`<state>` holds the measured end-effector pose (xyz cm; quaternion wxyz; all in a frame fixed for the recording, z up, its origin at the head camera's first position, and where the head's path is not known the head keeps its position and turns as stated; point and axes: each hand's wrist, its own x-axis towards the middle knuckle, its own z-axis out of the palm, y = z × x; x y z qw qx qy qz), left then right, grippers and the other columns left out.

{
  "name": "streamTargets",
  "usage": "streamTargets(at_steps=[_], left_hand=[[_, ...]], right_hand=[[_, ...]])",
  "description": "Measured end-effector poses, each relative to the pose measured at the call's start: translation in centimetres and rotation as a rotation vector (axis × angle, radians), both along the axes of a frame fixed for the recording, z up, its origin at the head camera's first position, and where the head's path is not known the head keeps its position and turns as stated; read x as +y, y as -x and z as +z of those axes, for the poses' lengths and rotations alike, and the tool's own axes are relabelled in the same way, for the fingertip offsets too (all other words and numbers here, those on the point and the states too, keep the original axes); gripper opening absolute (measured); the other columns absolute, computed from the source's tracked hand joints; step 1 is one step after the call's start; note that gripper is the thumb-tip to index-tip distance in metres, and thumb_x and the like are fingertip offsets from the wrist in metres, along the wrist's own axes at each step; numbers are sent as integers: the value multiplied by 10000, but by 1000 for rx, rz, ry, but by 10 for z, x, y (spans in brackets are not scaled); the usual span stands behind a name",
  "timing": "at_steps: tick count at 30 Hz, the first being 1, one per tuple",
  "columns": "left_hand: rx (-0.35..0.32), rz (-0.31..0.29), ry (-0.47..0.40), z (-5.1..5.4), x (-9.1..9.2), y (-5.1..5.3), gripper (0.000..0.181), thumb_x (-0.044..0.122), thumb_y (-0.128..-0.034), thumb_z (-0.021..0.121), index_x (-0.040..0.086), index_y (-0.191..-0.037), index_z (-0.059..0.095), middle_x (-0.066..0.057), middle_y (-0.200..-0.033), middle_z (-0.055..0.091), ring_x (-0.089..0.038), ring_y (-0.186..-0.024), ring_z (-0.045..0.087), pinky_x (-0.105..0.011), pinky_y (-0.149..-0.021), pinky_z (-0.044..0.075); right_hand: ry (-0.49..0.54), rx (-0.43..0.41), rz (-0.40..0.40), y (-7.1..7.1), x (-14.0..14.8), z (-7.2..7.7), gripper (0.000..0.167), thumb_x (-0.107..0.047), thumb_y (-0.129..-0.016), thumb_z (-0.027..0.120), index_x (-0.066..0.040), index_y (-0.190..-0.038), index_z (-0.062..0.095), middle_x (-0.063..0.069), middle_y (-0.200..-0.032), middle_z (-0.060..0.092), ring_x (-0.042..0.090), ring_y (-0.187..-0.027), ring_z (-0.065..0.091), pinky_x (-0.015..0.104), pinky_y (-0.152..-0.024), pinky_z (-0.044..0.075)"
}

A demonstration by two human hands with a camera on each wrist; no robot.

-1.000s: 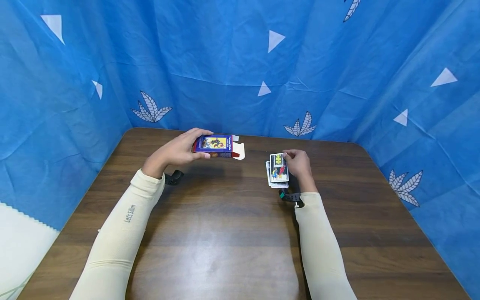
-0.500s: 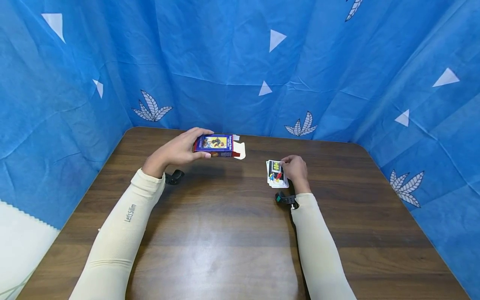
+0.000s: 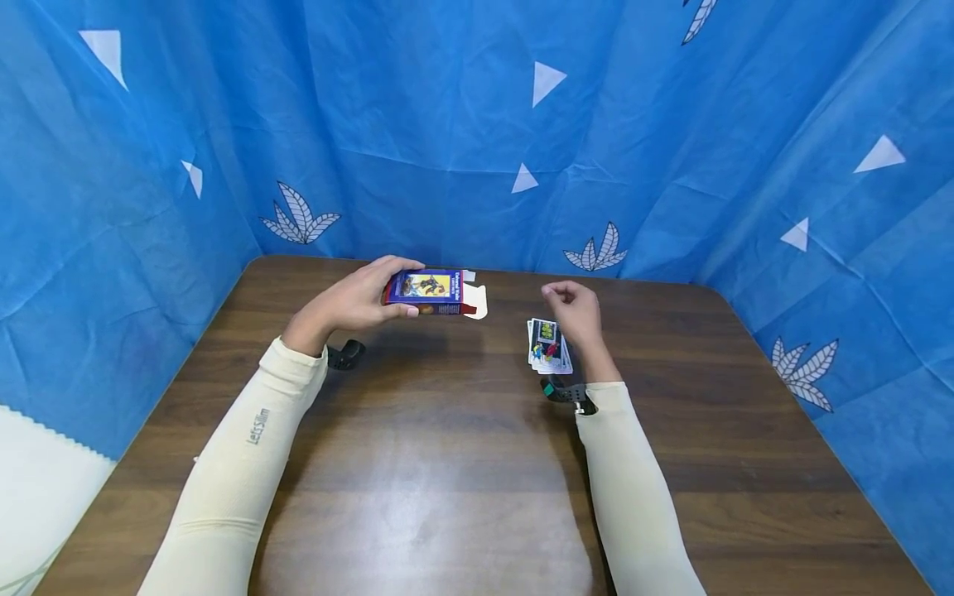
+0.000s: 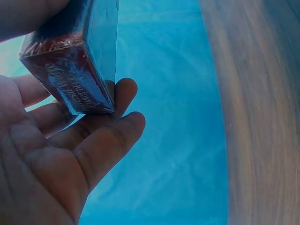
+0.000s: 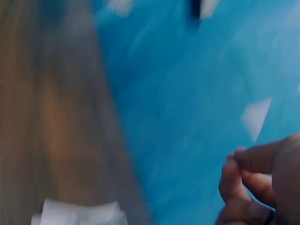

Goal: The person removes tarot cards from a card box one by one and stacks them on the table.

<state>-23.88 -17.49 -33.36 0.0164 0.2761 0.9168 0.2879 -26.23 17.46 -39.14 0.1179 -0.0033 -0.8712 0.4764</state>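
Observation:
My left hand (image 3: 356,295) grips a purple tarot card box (image 3: 426,285) above the far part of the table. The open end of the box faces right, with its white flap (image 3: 474,301) sticking out. In the left wrist view, the closed end of the box (image 4: 70,77) rests between thumb and fingers. A small, uneven stack of picture cards (image 3: 547,349) lies face up on the table. Just beyond and right of it, my right hand (image 3: 580,319) is raised, its thumb and fingertips together. Nothing shows between those fingertips (image 5: 232,161) in the right wrist view.
A brown wooden table (image 3: 447,463) stretches beneath both arms. Blue patterned cloth (image 3: 462,141) hangs along its back and sides. Each wrist carries a black strap, such as the right wristband (image 3: 564,391).
My right hand lowered a card onto the stack, let it go, then moved up and slightly left, away from the cards. The left hand and the box have stayed put.

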Motion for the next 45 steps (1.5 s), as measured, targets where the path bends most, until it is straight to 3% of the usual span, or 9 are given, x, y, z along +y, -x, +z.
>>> streamTargets(at_steps=[2, 5, 8, 14, 20, 26, 35, 39, 45], left_hand=[[5, 1, 1, 1, 0, 1, 708, 345, -876, 745, 129, -1459, 408, -138, -1399, 470, -302, -1227, 476, -524, -1067, 411], [13, -1, 7, 0, 1, 1, 708, 344, -875, 746, 124, -1458, 411, -142, -1397, 474, -303, -1225, 479, -525, -1063, 412], [12, -8, 5, -2, 1, 1, 711, 348, -875, 746, 112, -1457, 412, -149, -1396, 476, -307, -1222, 482, -526, -1063, 412], [11, -26, -4, -7, 2, 1, 711, 351, -872, 747, 113, -1454, 414, -142, -1395, 478, -293, -1214, 492, -508, -1061, 421], [5, -32, 3, -4, 6, 0, 720, 352, -865, 753, 129, -1457, 408, -146, -1400, 474, -309, -1221, 489, -521, -1057, 427], [7, -11, 19, -4, 5, 1, 714, 328, -868, 754, 120, -1458, 409, -159, -1417, 462, -326, -1232, 481, -540, -1054, 421], [33, -1, 3, -2, 2, 1, 691, 313, -870, 757, 109, -1444, 432, -153, -1396, 484, -307, -1216, 491, -522, -1052, 413], [35, -1, -5, -1, 0, 2, 692, 303, -871, 758, 103, -1445, 427, -157, -1387, 485, -308, -1209, 489, -524, -1052, 411], [27, 18, -10, 0, -1, 3, 700, 301, -874, 753, 107, -1452, 409, -164, -1395, 470, -319, -1219, 472, -537, -1060, 408]], right_hand=[[104, 40, 122, -7, -19, 17, 255, -222, -966, 636, 0, -1071, 708, 197, -945, 690, 200, -820, 616, 278, -701, 464], [148, 35, 274, -18, -49, 32, 241, -211, -949, 662, -1, -1054, 716, 218, -896, 699, 179, -761, 626, 271, -640, 445], [119, -31, 328, -24, -73, 34, 246, -243, -937, 679, -14, -1015, 725, 167, -845, 711, 128, -692, 571, 250, -571, 372], [173, -230, 282, -26, -92, 24, 202, -203, -934, 662, -6, -950, 702, 28, -782, 669, 86, -603, 466, 235, -507, 326], [172, -343, 266, -26, -92, 21, 201, -231, -958, 627, -40, -947, 687, 22, -727, 626, 119, -486, 371, 248, -444, 287], [128, -324, 260, -26, -89, 23, 247, -276, -940, 654, -33, -936, 700, 99, -900, 692, 112, -550, 416, 249, -466, 299], [148, -344, 262, -26, -80, 27, 315, -378, -927, 662, -65, -927, 685, 106, -837, 656, 111, -469, 331, 250, -429, 265], [199, -345, 283, -25, -76, 29, 285, -337, -930, 666, -52, -939, 678, 128, -856, 653, 103, -471, 340, 243, -429, 270], [317, -291, 224, -21, -55, 32, 226, -264, -950, 643, -38, -956, 653, 42, -756, 654, 64, -433, 328, 215, -406, 257]])
